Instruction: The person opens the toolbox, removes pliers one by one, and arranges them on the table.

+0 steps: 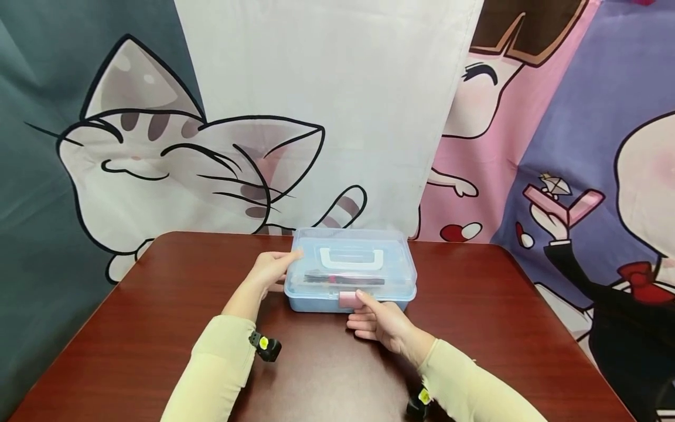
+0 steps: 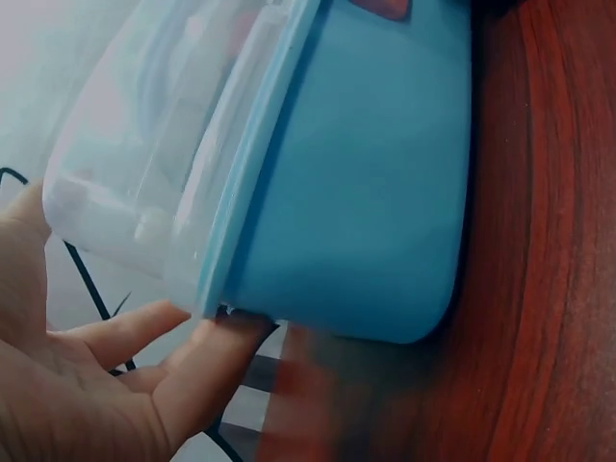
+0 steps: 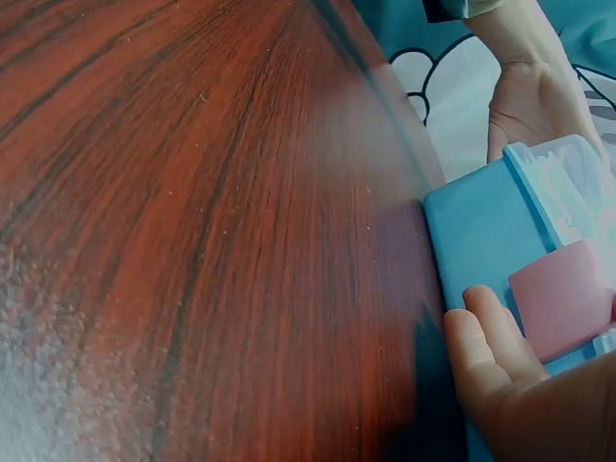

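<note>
While pale-blue rectangular plastic box (image 1: 311,306) with clear plastic lid (image 1: 399,262) sits on glossy red-brown wooden table (image 1: 316,363), left hand (image 1: 270,271) grips lid's left edge; right hand (image 1: 386,325) rests thumb on pink plastic latch (image 1: 347,300), fingers loosely extended. Box likely light, stiff, slick; lid may flex. Good holds: rim, latch, white handle (image 1: 352,266). Box lies right of left hand, just beyond right hand.

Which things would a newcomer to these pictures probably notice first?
Probably the blue box on the table, gripped at its left side by the left hand, with a pink latch on its front. Next, perhaps, would come the large cartoon cat at the left of the backdrop.
</note>
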Demonstrator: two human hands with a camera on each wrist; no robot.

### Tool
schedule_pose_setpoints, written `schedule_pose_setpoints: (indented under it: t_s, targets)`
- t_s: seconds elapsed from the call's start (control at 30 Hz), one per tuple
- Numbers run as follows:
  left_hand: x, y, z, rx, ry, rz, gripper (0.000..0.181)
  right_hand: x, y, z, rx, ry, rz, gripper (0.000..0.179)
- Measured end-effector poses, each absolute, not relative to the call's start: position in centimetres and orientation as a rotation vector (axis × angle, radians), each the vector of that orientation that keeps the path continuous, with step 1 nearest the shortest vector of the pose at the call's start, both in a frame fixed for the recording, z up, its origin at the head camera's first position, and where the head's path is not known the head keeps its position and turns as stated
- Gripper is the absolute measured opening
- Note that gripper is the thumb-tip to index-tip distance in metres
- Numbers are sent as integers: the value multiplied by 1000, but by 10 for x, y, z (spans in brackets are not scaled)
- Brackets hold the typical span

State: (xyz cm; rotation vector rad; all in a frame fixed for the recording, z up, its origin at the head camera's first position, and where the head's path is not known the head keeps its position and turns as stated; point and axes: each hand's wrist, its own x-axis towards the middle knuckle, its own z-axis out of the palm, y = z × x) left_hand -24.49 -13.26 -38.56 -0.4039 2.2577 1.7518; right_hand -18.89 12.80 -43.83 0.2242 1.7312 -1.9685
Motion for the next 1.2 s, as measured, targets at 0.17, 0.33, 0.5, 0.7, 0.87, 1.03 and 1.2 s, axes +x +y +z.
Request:
schedule_pose_setpoints:
  t_s: [0.17, 0.33, 0.5, 0.7, 0.87, 1.03, 1.2]
  targets:
    - [-244, -135, -393, -397, 2246, 1789, 71, -188, 127, -442, 251, 1678, -2021, 76]
    - [-241, -137, -398, -370, 2252, 1799, 73, -186, 126, -447, 275, 1652, -2065, 75]
    - [-241, -138, -399, -353, 2283, 1801, 73, -185, 123, -449, 270, 1669, -2089, 73]
    - [-240, -136, -401, -329, 2273, 1865, 74, -185, 124, -448, 279, 1734, -2072, 74]
    - [-237, -135, -404, -328, 2276, 1907, 77, -186, 124, -449, 261, 1766, -2054, 74]
    - [-236, -134, -407, -340, 2301, 1920, 78, -186, 125, -448, 244, 1768, -2050, 74]
    - [-234, -136, -410, -313, 2320, 1907, 78, -185, 123, -450, 236, 1794, -2064, 75]
